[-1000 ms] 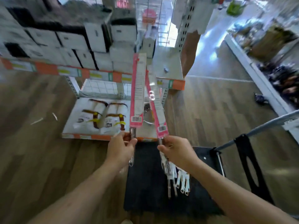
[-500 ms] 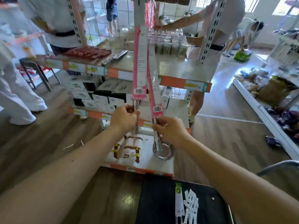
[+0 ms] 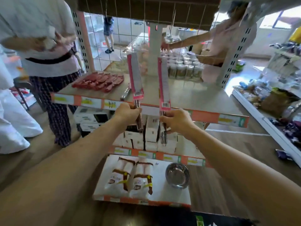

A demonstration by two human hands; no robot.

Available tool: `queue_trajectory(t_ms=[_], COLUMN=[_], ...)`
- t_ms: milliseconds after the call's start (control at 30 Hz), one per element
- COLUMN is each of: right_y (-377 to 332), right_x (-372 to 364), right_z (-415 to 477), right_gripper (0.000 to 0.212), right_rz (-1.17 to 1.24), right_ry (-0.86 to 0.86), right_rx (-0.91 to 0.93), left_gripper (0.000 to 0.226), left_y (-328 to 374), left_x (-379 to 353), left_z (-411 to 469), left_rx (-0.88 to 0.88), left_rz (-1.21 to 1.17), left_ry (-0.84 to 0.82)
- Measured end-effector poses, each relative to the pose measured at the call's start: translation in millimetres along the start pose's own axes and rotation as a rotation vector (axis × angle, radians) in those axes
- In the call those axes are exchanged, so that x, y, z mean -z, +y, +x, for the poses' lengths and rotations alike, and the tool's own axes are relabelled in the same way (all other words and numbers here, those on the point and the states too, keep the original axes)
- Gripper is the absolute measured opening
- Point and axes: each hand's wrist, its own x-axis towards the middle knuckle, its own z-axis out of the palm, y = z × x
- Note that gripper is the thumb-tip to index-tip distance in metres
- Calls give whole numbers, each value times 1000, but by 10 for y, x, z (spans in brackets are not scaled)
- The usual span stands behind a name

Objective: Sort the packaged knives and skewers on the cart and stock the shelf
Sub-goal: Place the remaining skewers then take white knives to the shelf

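Left grip: my fingers are clenched round the metal handle of the left packaged knife, just below its card sleeve.
Left packaged knife: held upright in front of me, its top leaning a little left. A pink-edged card covers the blade, with a barcode at its lower end.
Right grip: my fingers and thumb grasp the handle of the right packaged knife, just under its barcode.
Right packaged knife: upright, in the same kind of pink card sleeve. It stands beside the left one, apart from it.
Middle shelf: a pale board with an orange and white price strip along the front edge. Both knives rise across that edge, their cards over the board.
Red packets: fanned in a row on the left of the middle shelf.
Loose metal handle: lies on the middle shelf, just left of the left knife's card.
Jars: clear, in rows at the back right of the middle shelf.
White boxes: stacked on the shelf below, behind my hands.
Bottom shelf: two white bags with brown bands lie to the left, and a steel bowl to their right.
Cart: its black deck shows at the lower right edge of the view, near me.
People: one person stands at the left of the shelves, and another person reaches an arm across from the far side.
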Motion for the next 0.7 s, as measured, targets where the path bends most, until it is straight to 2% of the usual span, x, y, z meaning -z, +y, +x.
queue_trajectory(t_ms=[100, 367, 467, 633, 700], right_y=[-244, -551, -559, -502, -496], right_x=[-142, -247, -240, -246, -246], right_z=[453, 1118, 1232, 1430, 1498], right_gripper=[24, 14, 20, 26, 26], right_rz=[56, 147, 102, 105, 108], right_ry=[-8, -32, -20, -29, -48], right_rx=[-97, -230, -231, -253, -262], left_gripper=[30, 17, 4, 17, 16], left_y=[101, 304, 342, 369, 373], left_x=[280, 424, 324, 212, 166], left_z=[555, 1448, 1589, 1748, 1770], left_rx=[-10, -43, -76, -44, -46], left_rz=[93, 256, 319, 313, 308], left_ry=[-49, -243, -248, -280, -302])
